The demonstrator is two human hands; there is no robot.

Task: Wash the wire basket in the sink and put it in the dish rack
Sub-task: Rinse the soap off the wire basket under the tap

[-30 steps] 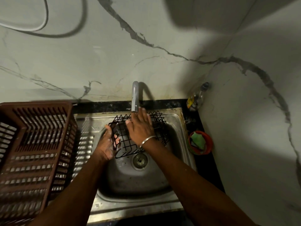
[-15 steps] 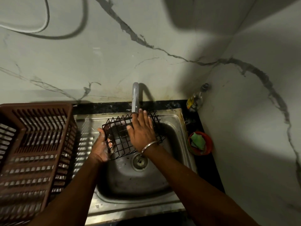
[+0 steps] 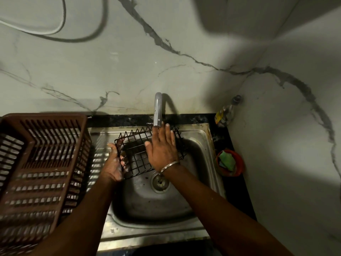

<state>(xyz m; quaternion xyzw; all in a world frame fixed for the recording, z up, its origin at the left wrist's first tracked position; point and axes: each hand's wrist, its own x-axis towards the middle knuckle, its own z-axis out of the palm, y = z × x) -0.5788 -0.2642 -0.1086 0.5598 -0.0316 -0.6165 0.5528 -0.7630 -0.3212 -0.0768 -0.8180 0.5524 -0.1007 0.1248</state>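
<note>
Washing stage: wire basket (image 3: 140,156) sits tilted over the sink (image 3: 156,206), below the tap (image 3: 158,109). Left hand (image 3: 112,167) fingers curl round its left edge; right hand (image 3: 162,150) fingers lie straight, close together, flat on the mesh. Dish rack (image 3: 36,163) transfer not yet done.

The wire basket (image 3: 137,157) now sits farther left in the sink (image 3: 201,145). The left hand (image 3: 113,164) shifts with it, and the right hand (image 3: 162,149) lies flatter.
</note>
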